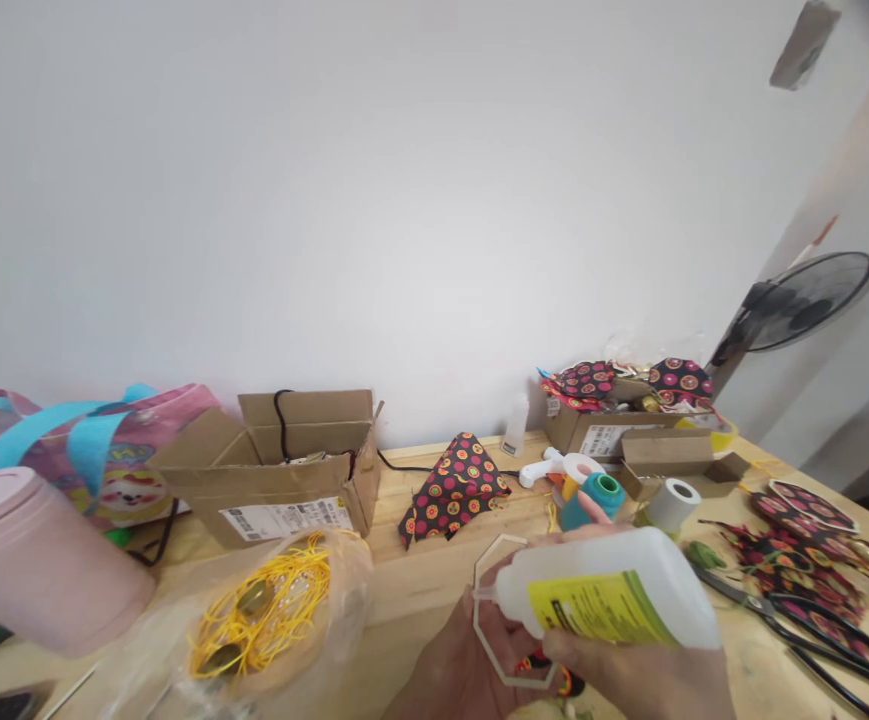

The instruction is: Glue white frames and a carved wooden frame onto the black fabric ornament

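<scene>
My right hand (633, 675) is wrapped round a white squeeze glue bottle (655, 575) with a yellow-green label, tipped on its side with its nozzle toward the left. My left hand (441, 660) holds a thin pale octagonal frame (491, 655) below the bottle. The nozzle tip meets or hovers just over the frame's left edge; I cannot tell which. Part of the frame is hidden behind the bottle. Under my hands a bit of patterned cloth (570, 682) shows. Beyond them a folded dark cloth with round floral motifs (460, 485) lies on the wooden table (396, 590).
At left are a pink bin (44, 560), an open cardboard box (284, 490) and a plastic bag of yellow cords (276, 610). To the right lie black scissors (816, 620), a teal thread spool (591, 500), a white roll (674, 500) and patterned scraps (801, 550).
</scene>
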Demonstrator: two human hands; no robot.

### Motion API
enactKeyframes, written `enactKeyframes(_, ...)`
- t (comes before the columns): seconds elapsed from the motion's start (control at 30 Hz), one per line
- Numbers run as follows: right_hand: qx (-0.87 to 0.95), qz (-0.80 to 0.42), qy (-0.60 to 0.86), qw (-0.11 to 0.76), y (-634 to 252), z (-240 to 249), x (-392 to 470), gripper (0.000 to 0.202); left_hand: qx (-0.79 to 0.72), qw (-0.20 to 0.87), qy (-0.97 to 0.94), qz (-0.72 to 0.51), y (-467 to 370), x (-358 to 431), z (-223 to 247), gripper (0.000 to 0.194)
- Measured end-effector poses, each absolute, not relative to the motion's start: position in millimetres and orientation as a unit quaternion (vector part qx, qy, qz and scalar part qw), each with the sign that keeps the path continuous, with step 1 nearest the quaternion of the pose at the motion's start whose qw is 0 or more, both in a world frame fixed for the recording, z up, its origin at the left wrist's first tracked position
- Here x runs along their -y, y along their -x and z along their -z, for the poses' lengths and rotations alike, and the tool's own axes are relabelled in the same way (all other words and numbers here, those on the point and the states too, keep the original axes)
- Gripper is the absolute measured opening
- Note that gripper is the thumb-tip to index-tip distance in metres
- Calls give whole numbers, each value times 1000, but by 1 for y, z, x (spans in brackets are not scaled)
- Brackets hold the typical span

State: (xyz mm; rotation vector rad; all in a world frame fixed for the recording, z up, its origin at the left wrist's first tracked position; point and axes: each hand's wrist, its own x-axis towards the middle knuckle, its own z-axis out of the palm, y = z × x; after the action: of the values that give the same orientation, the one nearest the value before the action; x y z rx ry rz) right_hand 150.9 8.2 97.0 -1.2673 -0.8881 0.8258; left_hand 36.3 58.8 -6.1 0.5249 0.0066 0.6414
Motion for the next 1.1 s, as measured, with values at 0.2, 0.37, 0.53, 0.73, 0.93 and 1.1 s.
enactKeyframes(0.2,390,-322,572,645,-155,-93,-13,69,26,923,-237,-303,-39,-62,4,37)
enactKeyframes(0.37,387,-304,594,637,-155,-89,-15,57,5,928,-221,-301,-39,-64,6,37)
enactKeyframes(0.53,374,-296,596,646,-151,-88,-17,58,-9,928,-226,-296,-38,-63,7,37)
enactKeyframes(0.73,392,-298,580,648,-153,-82,-20,54,-14,927,-217,-305,-37,-64,6,44)
enactKeyframes(0.93,400,-270,599,639,-155,-83,-19,56,-15,925,-233,-300,-36,-65,9,41)
enactKeyframes(1.1,375,-294,585,656,-150,-88,-18,57,-20,927,-231,-296,-38,-65,14,42)
